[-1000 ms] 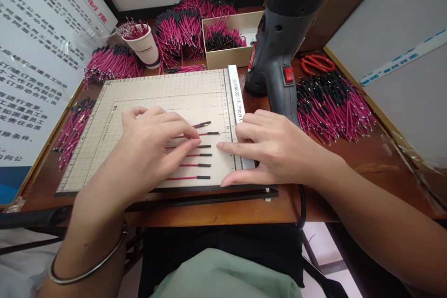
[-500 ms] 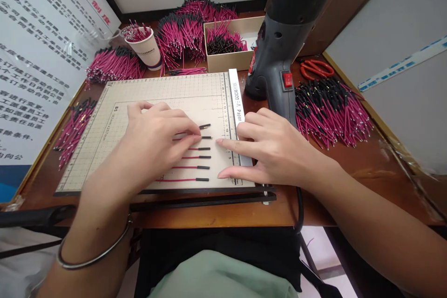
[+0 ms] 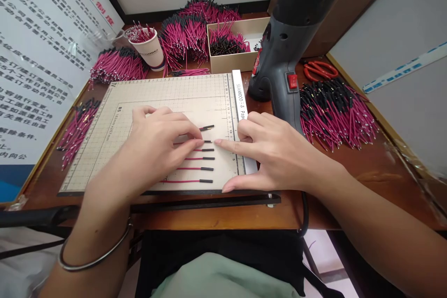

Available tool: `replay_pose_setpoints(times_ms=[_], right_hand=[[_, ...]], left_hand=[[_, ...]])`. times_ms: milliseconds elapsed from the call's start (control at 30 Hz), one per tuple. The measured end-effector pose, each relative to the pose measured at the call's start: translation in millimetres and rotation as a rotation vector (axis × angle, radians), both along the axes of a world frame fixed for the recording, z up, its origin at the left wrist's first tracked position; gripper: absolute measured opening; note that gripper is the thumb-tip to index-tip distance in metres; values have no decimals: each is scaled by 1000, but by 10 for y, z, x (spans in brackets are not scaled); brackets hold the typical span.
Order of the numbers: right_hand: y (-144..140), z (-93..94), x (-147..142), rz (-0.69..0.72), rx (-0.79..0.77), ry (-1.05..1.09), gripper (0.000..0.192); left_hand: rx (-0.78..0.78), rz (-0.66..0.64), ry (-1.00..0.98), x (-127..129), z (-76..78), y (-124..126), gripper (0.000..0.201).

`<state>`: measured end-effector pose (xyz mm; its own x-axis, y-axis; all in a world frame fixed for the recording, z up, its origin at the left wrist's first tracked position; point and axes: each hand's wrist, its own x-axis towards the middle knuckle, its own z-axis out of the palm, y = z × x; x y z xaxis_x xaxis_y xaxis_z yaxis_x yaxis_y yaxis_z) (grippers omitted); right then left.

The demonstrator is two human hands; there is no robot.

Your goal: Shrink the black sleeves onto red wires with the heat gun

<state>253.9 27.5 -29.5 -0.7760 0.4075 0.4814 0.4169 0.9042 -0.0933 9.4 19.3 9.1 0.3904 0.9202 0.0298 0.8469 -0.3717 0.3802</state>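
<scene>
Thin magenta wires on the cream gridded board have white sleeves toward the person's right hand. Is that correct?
Not white: the head view shows thin magenta wires on the cream gridded board with black sleeves toward the person's right hand.

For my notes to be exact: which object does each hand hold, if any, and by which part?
The left hand appears to pinch a thin magenta wire with a black tubular end, near that end. The right hand holds nothing visible.
</scene>
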Motion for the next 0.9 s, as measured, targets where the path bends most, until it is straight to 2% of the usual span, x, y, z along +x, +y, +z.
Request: replay_pose_setpoints(times_ms=[133, 333, 567, 900], right_hand=[[5, 5, 2, 4, 9, 10, 71], [14, -2, 0, 9, 25, 11, 76], [20, -21, -47, 15, 21, 3, 81], [7, -5, -41, 2, -9, -19, 80]], left_hand=[[3, -8, 3, -39, 26, -15, 28], [97, 38, 19, -174, 81, -13, 30], [-53, -17, 57, -95, 119, 22, 28], [-93, -67, 71, -88, 111, 75, 32]])
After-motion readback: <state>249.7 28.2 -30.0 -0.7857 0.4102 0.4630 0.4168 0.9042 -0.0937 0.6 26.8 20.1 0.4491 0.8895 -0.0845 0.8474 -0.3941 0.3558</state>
